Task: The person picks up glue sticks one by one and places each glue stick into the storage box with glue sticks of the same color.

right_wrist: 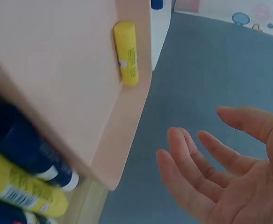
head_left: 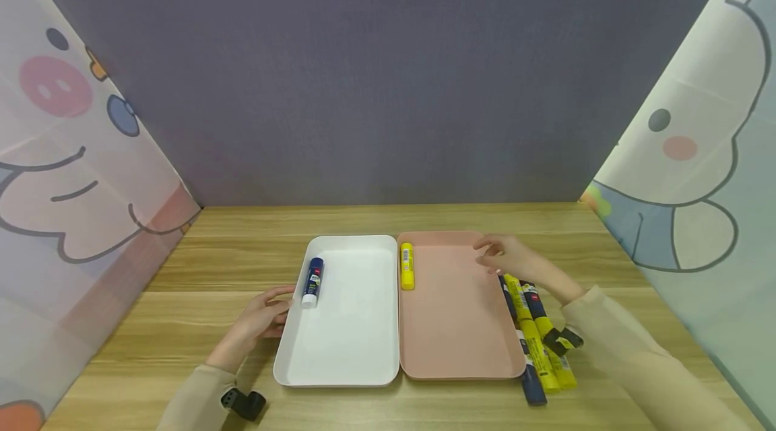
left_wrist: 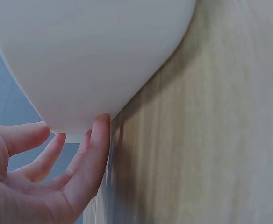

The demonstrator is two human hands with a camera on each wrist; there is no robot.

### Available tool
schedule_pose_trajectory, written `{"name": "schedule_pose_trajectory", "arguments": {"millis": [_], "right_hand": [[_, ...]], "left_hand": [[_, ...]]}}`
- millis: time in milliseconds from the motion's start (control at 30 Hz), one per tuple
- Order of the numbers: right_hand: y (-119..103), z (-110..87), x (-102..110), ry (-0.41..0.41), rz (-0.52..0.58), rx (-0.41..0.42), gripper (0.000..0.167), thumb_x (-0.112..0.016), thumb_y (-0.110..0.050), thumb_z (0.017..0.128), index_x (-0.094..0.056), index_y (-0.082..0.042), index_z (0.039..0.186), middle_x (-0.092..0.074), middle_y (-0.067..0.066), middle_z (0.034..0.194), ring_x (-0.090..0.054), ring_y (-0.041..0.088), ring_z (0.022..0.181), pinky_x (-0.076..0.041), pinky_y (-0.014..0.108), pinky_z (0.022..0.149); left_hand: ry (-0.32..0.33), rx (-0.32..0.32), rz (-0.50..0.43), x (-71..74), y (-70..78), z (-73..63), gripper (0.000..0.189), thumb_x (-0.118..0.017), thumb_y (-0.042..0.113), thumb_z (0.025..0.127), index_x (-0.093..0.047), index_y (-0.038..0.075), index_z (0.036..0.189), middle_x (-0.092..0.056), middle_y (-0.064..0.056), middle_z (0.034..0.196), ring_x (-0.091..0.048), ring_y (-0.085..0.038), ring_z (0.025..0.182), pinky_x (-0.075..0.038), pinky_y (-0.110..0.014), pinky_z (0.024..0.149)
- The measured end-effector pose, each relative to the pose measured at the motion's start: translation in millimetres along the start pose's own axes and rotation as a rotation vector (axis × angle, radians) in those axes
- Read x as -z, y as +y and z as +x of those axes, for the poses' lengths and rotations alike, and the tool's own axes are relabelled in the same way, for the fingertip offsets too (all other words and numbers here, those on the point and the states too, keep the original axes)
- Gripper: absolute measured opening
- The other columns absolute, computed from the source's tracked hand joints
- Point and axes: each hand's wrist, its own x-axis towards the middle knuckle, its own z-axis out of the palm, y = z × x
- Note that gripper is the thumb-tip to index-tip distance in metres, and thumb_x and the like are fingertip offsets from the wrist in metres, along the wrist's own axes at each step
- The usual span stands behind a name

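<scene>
My left hand [head_left: 259, 316] rests its fingertips against the outer left wall of the white tray [head_left: 358, 323]; in the left wrist view its fingers [left_wrist: 99, 144] touch the tray wall. Inside that tray lies a dark blue glue stick [head_left: 312, 283] with a white end, near the left wall. A yellow glue stick [head_left: 407, 267] lies along the left wall of the pink tray [head_left: 457, 323]. Over the pink tray's far right corner hovers my right hand [head_left: 508, 257], fingers relaxed and nothing held. The right wrist view also shows that hand empty, apart from the tray.
Several yellow and blue glue sticks [head_left: 538, 357] lie in a pile beside the pink tray's right wall, partly under my right forearm. Both trays stand side by side on the wooden table [head_left: 254, 242]. A grey panel [head_left: 388, 81] rises behind, with cartoon-printed sheets at both sides.
</scene>
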Motion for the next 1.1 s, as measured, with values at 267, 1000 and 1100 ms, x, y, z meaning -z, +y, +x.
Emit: {"name": "schedule_pose_trajectory", "arguments": {"millis": [267,1000,1100], "right_hand": [[15.9,-11.5,9.6,0.048,-0.032,0.0,0.042,-0.052,-0.014,0.088,-0.044,0.012,0.12,-0.057,0.021,0.092,-0.059,0.03,0.073,-0.049,0.039,0.063],[57.6,-32.7,17.7,0.146,-0.05,-0.141,0.041,-0.051,-0.007,0.087,-0.042,0.017,0.118,-0.058,0.022,0.086,-0.054,0.022,0.061,-0.045,0.033,0.053],[63.2,-34.4,17.5,0.143,-0.05,-0.16,0.041,-0.051,-0.006,0.087,-0.04,0.019,0.118,-0.058,0.024,0.086,-0.053,0.02,0.061,-0.045,0.032,0.053]], "left_hand": [[0.005,0.005,-0.007,-0.5,-0.1,0.1,0.044,-0.05,0.013,0.089,-0.036,-0.004,0.128,-0.063,-0.007,0.09,-0.062,-0.015,0.073,-0.05,-0.035,0.063],[0.004,0.009,-0.023,-1.0,0.7,-0.1,0.044,-0.049,0.012,0.09,-0.035,-0.004,0.128,-0.062,-0.006,0.09,-0.062,-0.017,0.075,-0.05,-0.035,0.063],[-0.003,0.006,-0.029,-0.8,1.4,-0.3,0.044,-0.049,0.012,0.09,-0.035,-0.004,0.128,-0.062,-0.006,0.09,-0.062,-0.017,0.075,-0.05,-0.035,0.063]]}}
